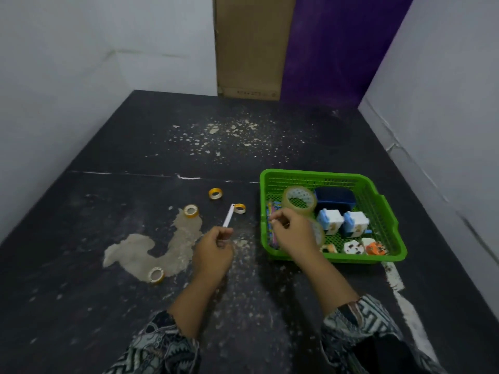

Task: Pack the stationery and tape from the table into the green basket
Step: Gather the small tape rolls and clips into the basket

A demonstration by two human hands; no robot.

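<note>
My left hand (213, 252) grips the lower end of a white pen (228, 217), which points up and away over the dark table. My right hand (294, 230) hovers over the left edge of the green basket (310, 175), fingers pinched together with nothing clearly in them. Coloured pencils (271, 211) lie along the basket's left wall beside the fingertips. The basket also holds a big clear tape roll (298, 199), a blue box (334, 198), two white-and-blue sharpeners (330, 220) and small erasers (352, 247). Several small yellow tape rolls lie on the table, the nearest (239, 208) by the pen's tip.
Other small tape rolls (215, 193) (191, 211) (156, 274) lie left of my hands, around a pale worn patch (172, 247). A cardboard panel (251, 44) and a purple one stand at the far edge. White walls close in on the left and right.
</note>
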